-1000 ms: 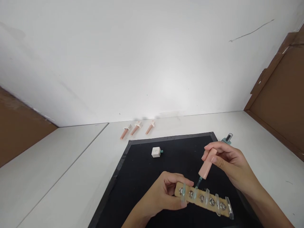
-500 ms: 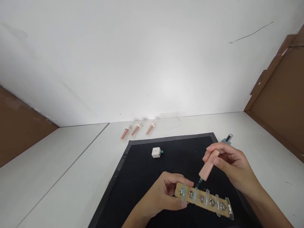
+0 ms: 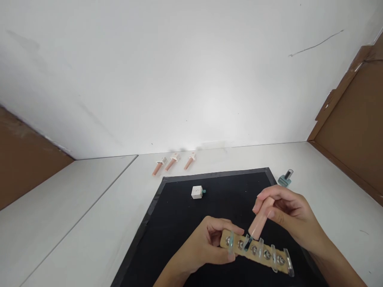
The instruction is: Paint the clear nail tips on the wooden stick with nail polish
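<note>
Pink-handled brush (image 3: 260, 221) in the right hand's (image 3: 289, 209) pinch, tan strip (image 3: 254, 250) in the left hand's (image 3: 211, 243).

You face a broad, matte white wall (image 3: 167, 71) that fills most of your view, with a soft bright patch of light (image 3: 218, 99) near its middle. A thin, slightly curved grey scratch-like line (image 3: 317, 44) marks it at your upper right, and a faint grey smudge (image 3: 24, 40) sits at your upper left. Below runs a flat white tabletop (image 3: 54, 203), crossed on your left by a slanting dark seam (image 3: 89, 209). A brown cardboard-like panel with a notched edge (image 3: 356, 119) stands at your right; a plain brown panel (image 3: 24, 163) stands at your left.
</note>
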{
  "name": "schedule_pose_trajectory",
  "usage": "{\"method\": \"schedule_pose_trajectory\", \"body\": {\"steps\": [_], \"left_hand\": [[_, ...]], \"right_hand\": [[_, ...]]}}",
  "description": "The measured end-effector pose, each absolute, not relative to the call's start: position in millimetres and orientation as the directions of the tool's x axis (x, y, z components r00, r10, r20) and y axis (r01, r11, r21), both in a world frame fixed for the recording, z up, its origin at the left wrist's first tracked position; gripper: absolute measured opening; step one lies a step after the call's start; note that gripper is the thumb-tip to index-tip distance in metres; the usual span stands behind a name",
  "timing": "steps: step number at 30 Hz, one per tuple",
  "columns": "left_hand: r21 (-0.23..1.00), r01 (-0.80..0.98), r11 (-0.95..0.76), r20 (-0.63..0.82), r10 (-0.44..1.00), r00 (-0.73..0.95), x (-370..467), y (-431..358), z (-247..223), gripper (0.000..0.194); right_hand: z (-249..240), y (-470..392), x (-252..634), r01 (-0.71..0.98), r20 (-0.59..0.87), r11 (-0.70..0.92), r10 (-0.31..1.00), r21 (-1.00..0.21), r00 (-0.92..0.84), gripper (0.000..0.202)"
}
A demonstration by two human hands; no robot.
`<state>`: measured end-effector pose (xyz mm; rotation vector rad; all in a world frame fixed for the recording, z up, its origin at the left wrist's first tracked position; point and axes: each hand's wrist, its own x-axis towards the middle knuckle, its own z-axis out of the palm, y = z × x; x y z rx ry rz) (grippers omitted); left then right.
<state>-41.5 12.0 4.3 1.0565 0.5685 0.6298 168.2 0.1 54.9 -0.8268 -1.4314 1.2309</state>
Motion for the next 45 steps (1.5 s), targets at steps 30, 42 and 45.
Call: {"method": "schedule_pose_trajectory", "body": {"steps": [30, 42, 45], "left_hand": [[0.924, -0.185, 0.335, -0.136, 0.738, 0.661, -41.2, 11.3, 3.3, 0.031], [0.927, -0.192, 0.321, -0.108, 0.722, 0.684, -40.7, 12.8, 2.6, 0.028], [0.931, -0.179, 0.318, -0.113, 0.716, 0.689, -41.3, 13.2, 1.6, 0.028]], "right_hand": [[53.2, -2.5, 167.5, -0.012, 0.268, 0.27, 0.953, -0.963, -0.142, 0.01], [52.6, -3.7, 166.5, -0.022, 0.297, 0.296, 0.947, -0.955, -0.123, 0.009], [52.4, -4.9, 166.2, -0.056, 0.311, 0.307, 0.943, -0.95, -0.118, 0.01]]}}
